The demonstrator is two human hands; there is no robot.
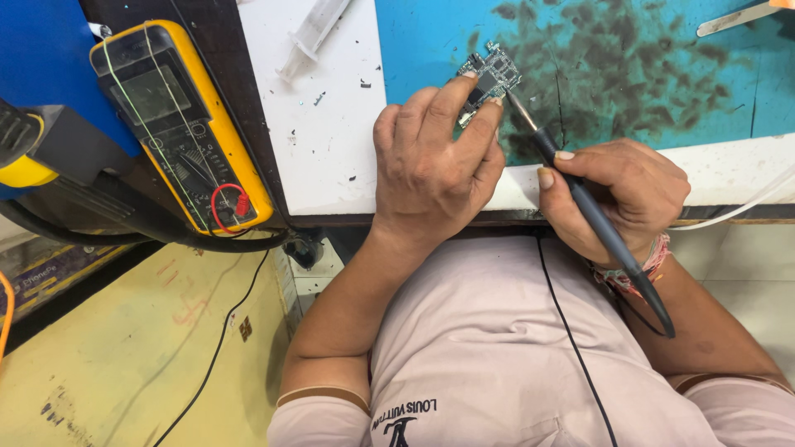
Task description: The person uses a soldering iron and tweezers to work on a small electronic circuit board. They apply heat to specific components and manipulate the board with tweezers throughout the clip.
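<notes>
Here, the left hand is pinching a small green-and-silver circuit board between fingertips on the stained blue work mat. The right hand is gripping a slim dark soldering iron, tip touching the board. A clear plastic syringe, contents unclear, is lying nearby.

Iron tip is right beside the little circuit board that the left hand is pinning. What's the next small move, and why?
Probably ease the soldering iron tip onto the circuit board. The right hand has it angled at the board's edge, and the left hand pins the board to the blue mat.
</notes>
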